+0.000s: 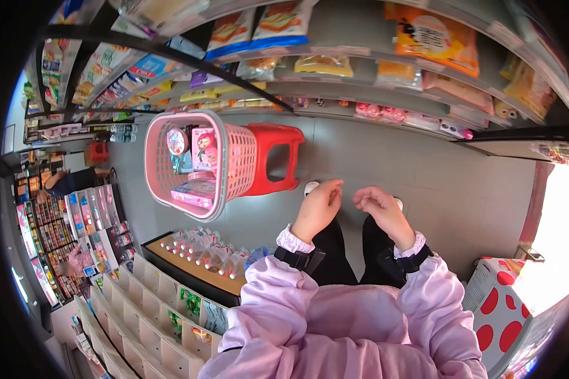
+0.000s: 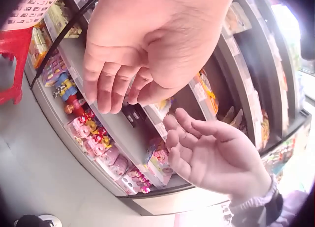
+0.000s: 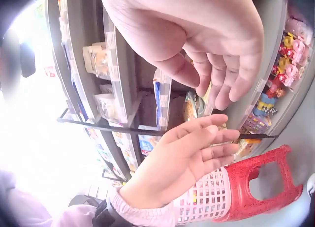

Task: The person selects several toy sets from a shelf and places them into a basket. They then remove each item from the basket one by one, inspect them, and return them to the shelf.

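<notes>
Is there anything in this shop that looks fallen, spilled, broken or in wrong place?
Nothing stands out. The pink perforated plastic basket rests upright on the red plastic stool, with colourful boxes inside, and I see no spill on the visible grey floor. Small details on the grey shelves are too unclear to judge.

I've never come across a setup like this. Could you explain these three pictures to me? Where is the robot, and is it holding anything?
There is no robot here: the hands belong to a person in a pink top, with a camera on the head and one on each wrist. The head picture looks down at the left hand and right hand. Each wrist picture shows its own hand large at the top, with the other below. Both hands are empty, fingers loosely bent. Nearby, a pink basket with colourful packages sits on a red stool, in front of shelves of packaged goods.
</notes>
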{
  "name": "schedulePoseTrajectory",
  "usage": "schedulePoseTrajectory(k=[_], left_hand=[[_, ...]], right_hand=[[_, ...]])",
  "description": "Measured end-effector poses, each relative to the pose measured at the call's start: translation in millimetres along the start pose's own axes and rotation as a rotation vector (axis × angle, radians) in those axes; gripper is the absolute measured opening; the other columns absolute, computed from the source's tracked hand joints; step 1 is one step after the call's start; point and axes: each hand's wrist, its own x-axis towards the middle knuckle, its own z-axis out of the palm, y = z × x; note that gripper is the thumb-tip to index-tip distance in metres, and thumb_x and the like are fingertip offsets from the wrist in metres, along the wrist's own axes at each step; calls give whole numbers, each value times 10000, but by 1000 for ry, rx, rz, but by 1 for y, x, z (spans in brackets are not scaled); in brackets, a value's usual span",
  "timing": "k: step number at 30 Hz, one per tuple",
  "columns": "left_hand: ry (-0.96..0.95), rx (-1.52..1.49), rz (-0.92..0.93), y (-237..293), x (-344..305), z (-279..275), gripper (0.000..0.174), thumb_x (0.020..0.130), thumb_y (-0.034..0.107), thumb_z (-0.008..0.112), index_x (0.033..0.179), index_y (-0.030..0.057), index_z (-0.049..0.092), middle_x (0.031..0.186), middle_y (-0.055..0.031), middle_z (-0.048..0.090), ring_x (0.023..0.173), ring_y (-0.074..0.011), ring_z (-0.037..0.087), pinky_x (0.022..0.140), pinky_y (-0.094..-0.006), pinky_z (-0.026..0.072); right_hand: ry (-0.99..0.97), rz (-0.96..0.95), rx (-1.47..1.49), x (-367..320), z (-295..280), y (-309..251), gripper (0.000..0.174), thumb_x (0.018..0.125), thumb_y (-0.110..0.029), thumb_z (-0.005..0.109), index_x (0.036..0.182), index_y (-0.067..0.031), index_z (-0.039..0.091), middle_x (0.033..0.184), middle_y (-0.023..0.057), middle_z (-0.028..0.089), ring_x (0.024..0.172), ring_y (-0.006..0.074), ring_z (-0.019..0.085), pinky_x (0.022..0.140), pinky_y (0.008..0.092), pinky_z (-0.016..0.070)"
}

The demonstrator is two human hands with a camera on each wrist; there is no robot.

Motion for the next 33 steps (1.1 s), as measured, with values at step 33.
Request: schedulePoseTrajectory(k=[33], left_hand=[[220, -305, -132, -227, 51, -308, 292, 729, 97, 646, 966, -51, 561, 785, -79, 614, 705, -97, 561, 596, -238, 455]], right_hand=[[161, -180, 14, 255, 358, -24, 240, 805, -128, 461, 934, 74, 451, 775, 208, 543, 765, 307, 563, 653, 373, 420]])
